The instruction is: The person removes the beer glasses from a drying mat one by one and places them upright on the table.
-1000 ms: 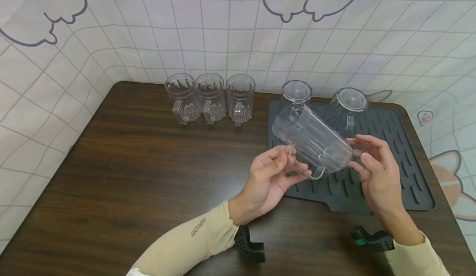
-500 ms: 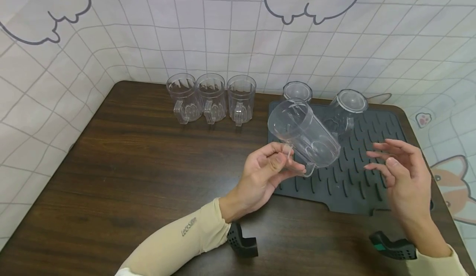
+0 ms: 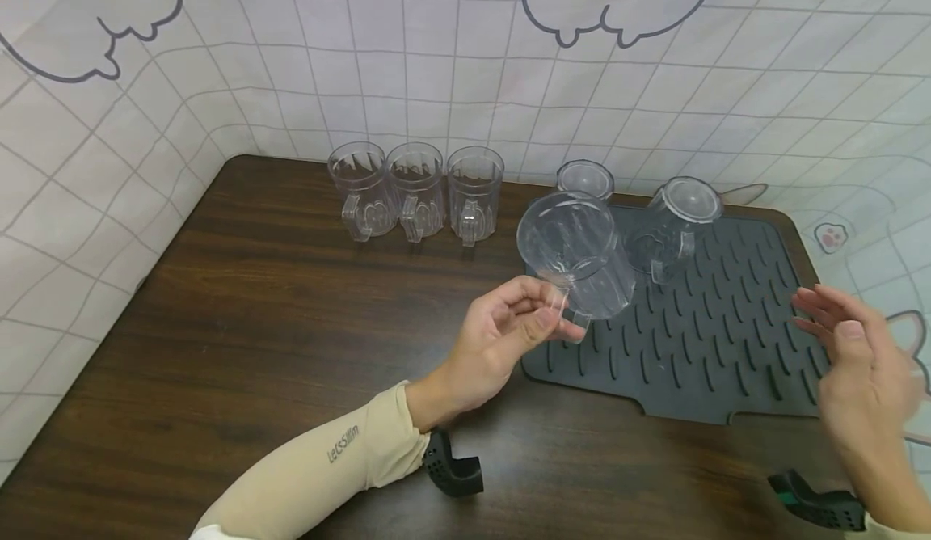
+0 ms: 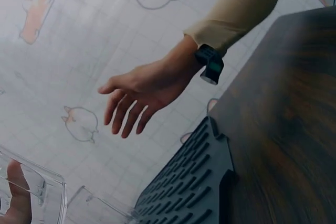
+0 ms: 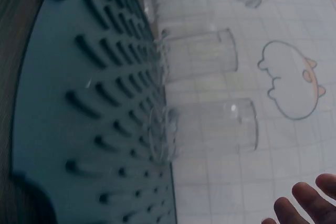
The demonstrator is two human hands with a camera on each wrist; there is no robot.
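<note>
My left hand [image 3: 502, 342] grips the handle of a clear mug [image 3: 592, 261], held tilted over the left part of the dark grey drying mat [image 3: 691, 370] with its mouth toward the upper left. Off the mat's right side, my right hand [image 3: 869, 362] hangs in the air with loose fingers and nothing in them; the left wrist view shows this right hand [image 4: 149, 90] with its fingers spread. Two more clear mugs stand upside down at the back of the mat, one at the left [image 3: 584, 176] partly hidden by the held mug, the other mug [image 3: 680, 221] further right.
Three clear mugs stand upright in a row at the back of the brown wooden table [image 3: 254, 322]: a left mug [image 3: 364, 192], a middle mug [image 3: 416, 192] and a right mug [image 3: 475, 196]. Behind them hangs a white grid-patterned cloth [image 3: 407, 63].
My right hand has let go of the mug's base and moved off to the right. The left hand has drawn the mug slightly left and turned its mouth more toward me.
</note>
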